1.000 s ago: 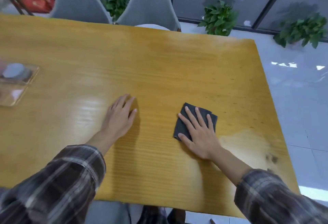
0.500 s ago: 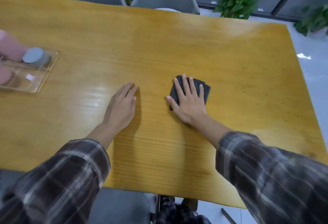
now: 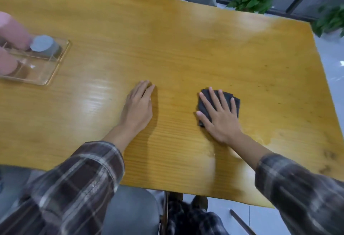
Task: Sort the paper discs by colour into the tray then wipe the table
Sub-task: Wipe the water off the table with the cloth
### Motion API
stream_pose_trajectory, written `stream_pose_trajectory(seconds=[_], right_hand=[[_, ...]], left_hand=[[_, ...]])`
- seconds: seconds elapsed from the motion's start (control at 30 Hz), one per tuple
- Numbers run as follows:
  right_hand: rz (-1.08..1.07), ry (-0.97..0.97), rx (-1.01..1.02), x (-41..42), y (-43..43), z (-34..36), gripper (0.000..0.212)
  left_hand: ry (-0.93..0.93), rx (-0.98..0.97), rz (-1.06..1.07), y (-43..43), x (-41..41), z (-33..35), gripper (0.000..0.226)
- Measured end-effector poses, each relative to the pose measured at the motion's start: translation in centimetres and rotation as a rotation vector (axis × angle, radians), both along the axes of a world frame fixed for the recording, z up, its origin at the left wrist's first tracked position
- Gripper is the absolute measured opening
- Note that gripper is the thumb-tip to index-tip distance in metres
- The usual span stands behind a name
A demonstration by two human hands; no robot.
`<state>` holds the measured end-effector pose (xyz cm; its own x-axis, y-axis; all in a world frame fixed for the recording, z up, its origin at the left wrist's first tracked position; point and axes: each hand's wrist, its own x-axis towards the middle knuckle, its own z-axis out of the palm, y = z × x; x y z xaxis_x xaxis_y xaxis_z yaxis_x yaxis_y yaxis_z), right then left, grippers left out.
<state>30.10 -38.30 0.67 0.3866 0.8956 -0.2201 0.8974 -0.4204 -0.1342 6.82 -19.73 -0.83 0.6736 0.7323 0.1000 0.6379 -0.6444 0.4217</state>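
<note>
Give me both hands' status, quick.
Left hand: open, flat on the table, holding nothing.
Right hand: open, fingers spread, pressing the dark cloth.

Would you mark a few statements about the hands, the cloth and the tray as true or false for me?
1. The right hand presses flat on the dark grey cloth. True.
2. The left hand grips the clear tray. False: it rests flat on the bare wooden table, well apart from the tray.
3. A grey stack of discs stands in the tray. True.
4. The cloth lies inside the tray. False: it lies on the table under the right hand, far to the right of the tray.
</note>
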Motion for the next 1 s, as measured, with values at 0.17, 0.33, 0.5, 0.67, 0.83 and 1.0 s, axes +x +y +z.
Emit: stream_pose_trajectory(seconds=[0.17,0.33,0.5,0.67,0.83,1.0], right_hand=[[-0.043,-0.035,0.083,-5.9,2.1,-0.8,0.063],[0.100,-0.004,0.089,-10.5,-5.4,-0.3,0.063],[-0.022,-0.034,0.050,-4.7,-11.9,-0.1,0.067],[-0.273,-0.042,0.046,0.9,-8.6,-0.5,0.068],[-0.160,-0.061,0.088,-3.6,-12.2,0.0,0.067],[-0.210,-0.030,0.040,-0.6,-19.8,0.2,0.068]], left_hand=[[-0.049,0.045,-0.114,-0.2,2.4,-0.1,0.045],[-0.052,0.060,-0.202,-1.6,5.2,0.4,0.043],[-0.032,0.043,-0.300,-4.5,7.6,0.6,0.043],[-0.049,0.054,-0.353,-6.1,8.8,0.7,0.043],[-0.061,0.047,-0.378,-7.2,11.7,0.8,0.044],[-0.046,0.034,-0.452,-9.4,15.0,0.5,0.042]])
